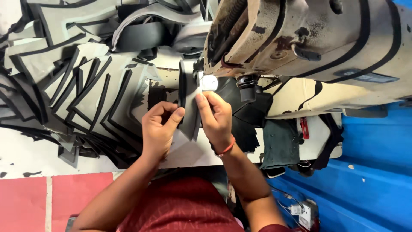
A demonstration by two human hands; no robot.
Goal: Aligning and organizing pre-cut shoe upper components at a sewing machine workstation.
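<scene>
Head view. A flat grey cut panel with a black bound edge stands between both hands, its long axis running from the person towards the needle end of the worn beige industrial sewing machine. The left hand pinches the panel's near left edge, grip closed on it; the right hand presses its right face, closer to the needle. A heap of like grey-and-black cut pieces covers the white surface to the left.
</scene>
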